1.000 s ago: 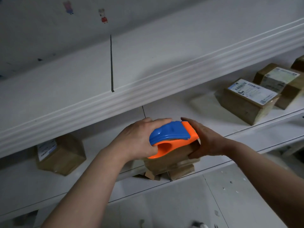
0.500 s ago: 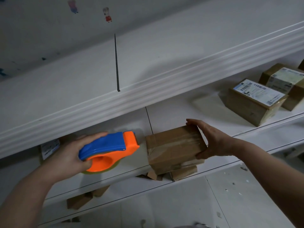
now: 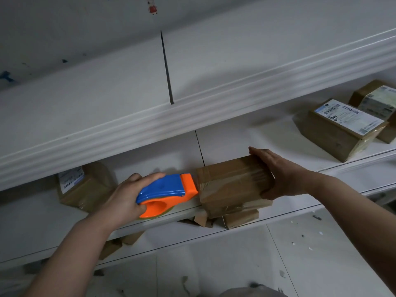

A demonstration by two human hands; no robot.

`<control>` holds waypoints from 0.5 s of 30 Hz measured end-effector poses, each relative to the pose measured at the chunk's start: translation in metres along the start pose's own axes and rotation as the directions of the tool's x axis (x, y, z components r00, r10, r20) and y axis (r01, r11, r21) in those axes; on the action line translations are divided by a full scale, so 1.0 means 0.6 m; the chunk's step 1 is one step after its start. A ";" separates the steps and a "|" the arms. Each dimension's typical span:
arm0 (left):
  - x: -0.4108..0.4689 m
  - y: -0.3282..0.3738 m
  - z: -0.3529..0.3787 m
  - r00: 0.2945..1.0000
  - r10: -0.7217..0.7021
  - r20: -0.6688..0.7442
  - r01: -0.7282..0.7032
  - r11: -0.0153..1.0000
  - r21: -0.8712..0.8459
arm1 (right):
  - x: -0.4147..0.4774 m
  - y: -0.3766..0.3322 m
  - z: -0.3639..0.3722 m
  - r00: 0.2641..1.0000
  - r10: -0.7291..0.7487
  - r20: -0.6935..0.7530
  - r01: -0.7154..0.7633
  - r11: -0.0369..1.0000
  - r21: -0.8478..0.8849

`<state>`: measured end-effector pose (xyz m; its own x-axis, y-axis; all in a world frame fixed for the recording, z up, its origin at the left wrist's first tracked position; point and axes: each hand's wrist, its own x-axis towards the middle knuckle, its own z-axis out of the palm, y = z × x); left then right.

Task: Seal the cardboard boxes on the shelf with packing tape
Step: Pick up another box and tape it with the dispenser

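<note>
White shelving (image 3: pixel 246 133) lines the wall, labelled parcels (image 3: pixel 340 133) further along it; the cardboard box (image 3: pixel 231 183) I am sealing sits at the front edge of the lower shelf; my right hand (image 3: pixel 285 174) clamps its right end, fingers over the top, thumb on the near side; my left hand (image 3: pixel 124 198) grips the blue-and-orange tape dispenser (image 3: pixel 167 191), nose touching the box's left end. Pulling at an angle could, I judge, wrinkle the tape; a slack hold could let the box tip off.
</note>
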<state>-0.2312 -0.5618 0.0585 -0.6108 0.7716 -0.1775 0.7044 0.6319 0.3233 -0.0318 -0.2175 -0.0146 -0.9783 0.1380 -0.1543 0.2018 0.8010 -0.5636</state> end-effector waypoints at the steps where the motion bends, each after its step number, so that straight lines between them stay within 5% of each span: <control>1: -0.001 0.000 0.000 1.000 0.004 -0.003 -0.004 1.000 -0.004 | 0.001 -0.017 0.001 1.000 0.008 0.011 -0.006 0.983 -0.182; 3: -0.001 0.002 0.002 1.000 0.023 -0.007 -0.023 1.000 -0.005 | 0.003 -0.049 0.018 0.998 -0.056 0.015 0.056 0.875 -0.480; 5: 0.000 0.003 0.005 1.000 0.025 -0.004 -0.025 1.000 -0.007 | 0.002 -0.068 0.035 0.994 -0.104 0.039 0.107 0.807 -0.581; 15: -0.001 -0.015 0.026 0.998 0.037 -0.049 -0.039 0.998 -0.049 | 0.018 -0.147 0.099 0.964 -0.266 0.028 0.230 0.771 -0.594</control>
<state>-0.2315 -0.5669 0.0411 -0.6014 0.7899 -0.1196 0.7094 0.5969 0.3748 -0.0572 -0.3213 -0.0149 -0.9951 -0.0965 -0.0213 -0.0968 0.9952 0.0124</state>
